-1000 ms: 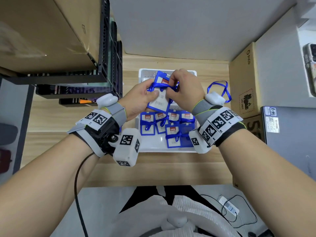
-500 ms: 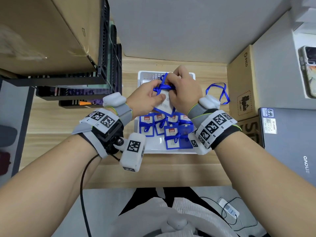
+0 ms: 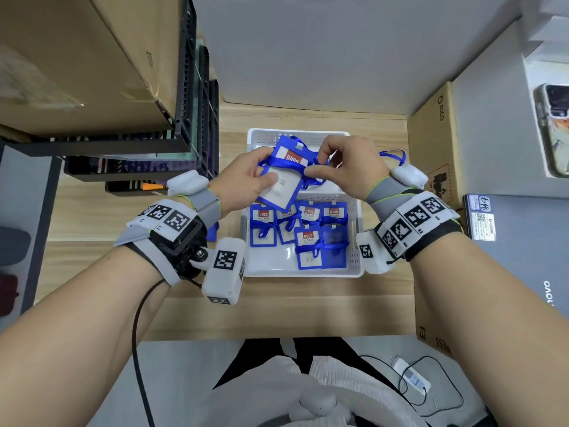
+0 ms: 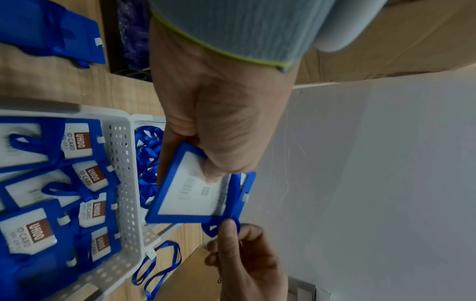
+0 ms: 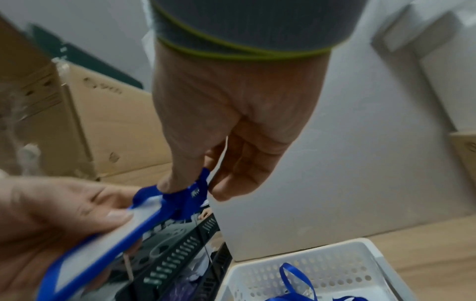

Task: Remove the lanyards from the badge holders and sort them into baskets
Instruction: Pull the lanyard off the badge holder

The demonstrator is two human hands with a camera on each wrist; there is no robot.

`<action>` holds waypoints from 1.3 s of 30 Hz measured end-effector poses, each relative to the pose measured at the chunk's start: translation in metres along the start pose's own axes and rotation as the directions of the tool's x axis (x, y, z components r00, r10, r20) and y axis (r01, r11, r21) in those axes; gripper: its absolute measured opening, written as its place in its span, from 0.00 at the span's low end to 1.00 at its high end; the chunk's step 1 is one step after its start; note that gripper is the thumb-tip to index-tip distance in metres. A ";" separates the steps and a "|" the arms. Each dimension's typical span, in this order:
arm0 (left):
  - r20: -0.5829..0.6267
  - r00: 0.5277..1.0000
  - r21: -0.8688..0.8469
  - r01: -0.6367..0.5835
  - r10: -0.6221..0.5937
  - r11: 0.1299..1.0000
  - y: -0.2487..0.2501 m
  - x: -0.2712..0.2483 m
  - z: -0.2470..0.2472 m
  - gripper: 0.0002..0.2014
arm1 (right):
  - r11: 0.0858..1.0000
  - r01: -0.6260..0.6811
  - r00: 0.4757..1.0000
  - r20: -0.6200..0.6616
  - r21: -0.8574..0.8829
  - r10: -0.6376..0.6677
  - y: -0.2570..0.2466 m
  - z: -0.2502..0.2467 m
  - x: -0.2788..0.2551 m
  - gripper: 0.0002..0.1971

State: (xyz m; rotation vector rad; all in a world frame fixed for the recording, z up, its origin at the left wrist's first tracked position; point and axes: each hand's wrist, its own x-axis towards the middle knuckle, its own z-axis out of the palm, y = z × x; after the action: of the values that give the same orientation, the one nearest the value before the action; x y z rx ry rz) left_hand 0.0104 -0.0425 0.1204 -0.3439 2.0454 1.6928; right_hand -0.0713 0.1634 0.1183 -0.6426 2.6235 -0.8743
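Note:
My left hand grips a blue badge holder by its lower edge, thumb on the white card, above the baskets. My right hand pinches the blue lanyard looped at the holder's top. The near white basket holds several blue badge holders with lanyards tied on. The far white basket holds loose blue lanyards.
A loose blue lanyard lies on the wooden desk right of the baskets. A bare blue holder lies at the left by a black rack. Cardboard boxes and a laptop stand at the right.
The holder has been turned and tilted so its printed top faces up. My right hand has moved right, drawing the lanyard loop away from the holder.

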 end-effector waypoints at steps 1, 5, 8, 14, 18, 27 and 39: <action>-0.010 1.000 -0.002 0.000 0.000 1.000 -0.001 0.000 -0.002 0.17 | 0.999 -0.032 0.999 -0.030 0.040 0.033 0.004 -0.001 0.001 0.16; -0.045 0.999 0.016 -0.008 0.009 1.000 -0.004 0.001 -0.010 0.18 | 0.974 -0.168 0.968 -0.160 0.153 0.192 0.020 -0.004 0.005 0.12; -0.053 0.999 0.036 -0.008 0.010 0.999 -0.005 0.001 -0.012 0.17 | 0.962 -0.245 0.951 -0.164 0.118 0.262 0.026 -0.005 0.008 0.10; -0.027 1.000 0.154 -0.008 0.013 0.988 0.001 0.002 -0.007 0.19 | 0.967 -0.131 0.987 -0.062 0.220 0.148 -0.002 0.001 0.010 0.11; -0.025 0.997 0.256 -0.069 0.078 0.964 0.006 0.001 -0.001 0.22 | 0.996 -0.014 1.000 -0.009 0.092 0.014 -0.020 0.012 0.008 0.20; -0.023 0.997 0.429 -0.056 0.072 0.902 0.009 -0.002 0.000 0.25 | 0.997 0.049 0.993 0.106 -0.061 -0.043 -0.027 0.025 0.010 0.07; -0.204 0.976 0.154 -0.038 0.069 0.987 0.007 -0.003 -0.011 0.25 | 0.887 -0.458 0.886 -0.051 0.058 0.461 0.014 0.020 0.008 0.12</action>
State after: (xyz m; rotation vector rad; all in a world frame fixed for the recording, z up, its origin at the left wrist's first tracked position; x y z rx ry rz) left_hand 0.0076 -0.0516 0.1290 -0.4366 2.3382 1.5791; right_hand -0.0750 0.1597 0.0931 0.0333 2.6298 -0.8057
